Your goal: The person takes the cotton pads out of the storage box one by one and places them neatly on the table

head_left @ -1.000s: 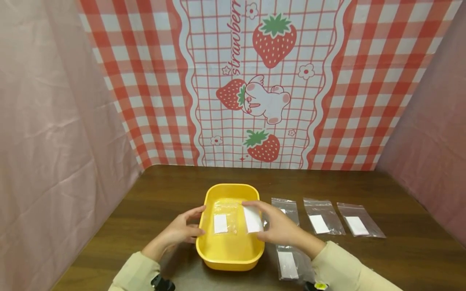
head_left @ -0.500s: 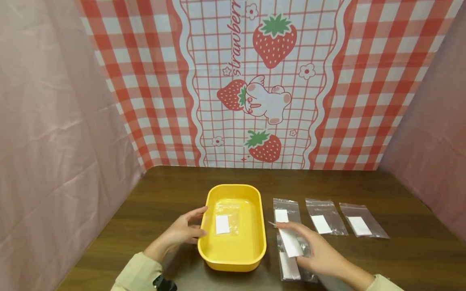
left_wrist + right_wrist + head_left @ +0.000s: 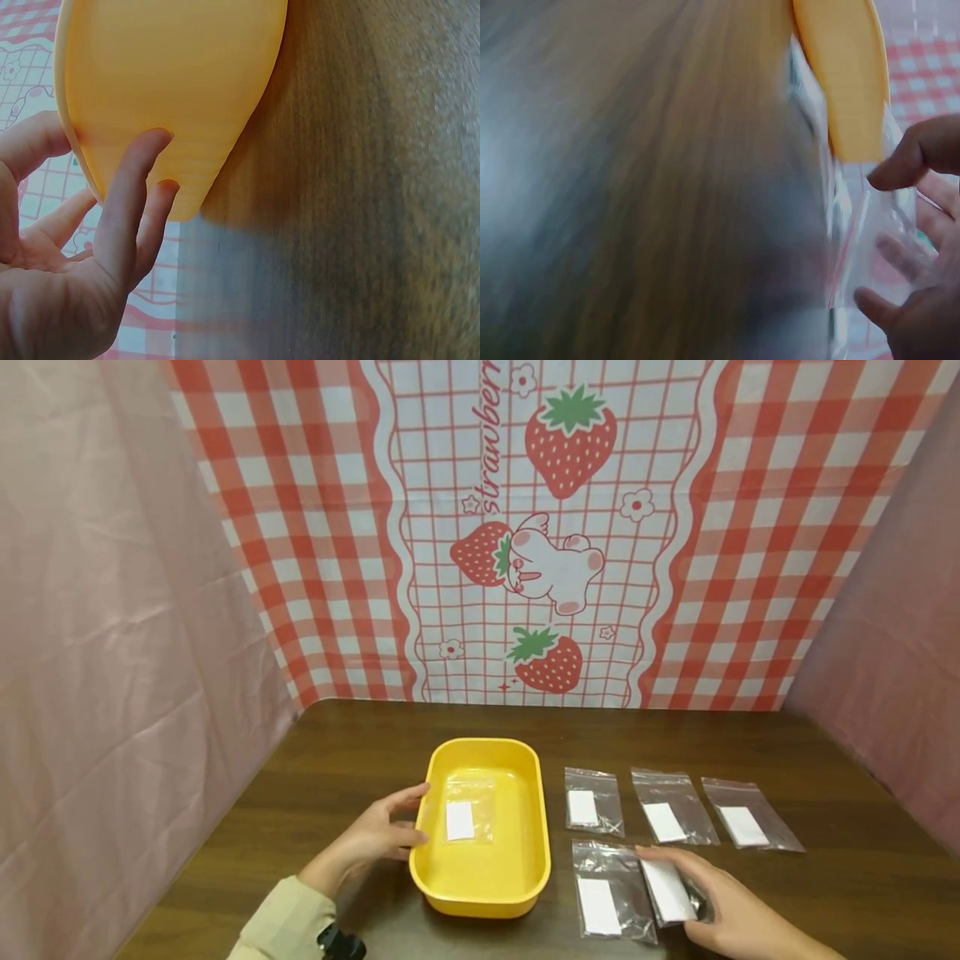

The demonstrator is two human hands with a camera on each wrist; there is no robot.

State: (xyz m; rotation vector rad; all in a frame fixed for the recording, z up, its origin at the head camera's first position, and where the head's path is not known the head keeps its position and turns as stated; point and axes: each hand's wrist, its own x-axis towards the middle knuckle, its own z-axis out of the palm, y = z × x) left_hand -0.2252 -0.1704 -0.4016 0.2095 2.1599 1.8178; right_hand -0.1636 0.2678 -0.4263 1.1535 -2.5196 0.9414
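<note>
A yellow plastic bin (image 3: pixel 480 885) stands on the table, and a clear zip bag with a white card (image 3: pixel 460 821) lies inside it. My left hand (image 3: pixel 375 833) touches the bin's left side from outside, its fingers fairly straight against the wall (image 3: pixel 180 97). To the right, my right hand (image 3: pixel 712 902) grips a clear zip bag with a white card (image 3: pixel 667 892) low over the table, just right of another such bag (image 3: pixel 600 906) that lies flat. Blur in the right wrist view hides part of the held bag (image 3: pixel 866 247).
Behind lies a row of similar zip bags, one nearest the bin (image 3: pixel 582 808), a middle one (image 3: pixel 664 821) and a right one (image 3: pixel 741 825). A strawberry-print checked cloth (image 3: pixel 480 610) hangs at the table's back edge. Pink curtains (image 3: pixel 127 610) flank both sides.
My right hand has moved from over the bin to the right and nearer me, carrying the zip bag, past the other front bag. My left hand stays at the bin's left side.
</note>
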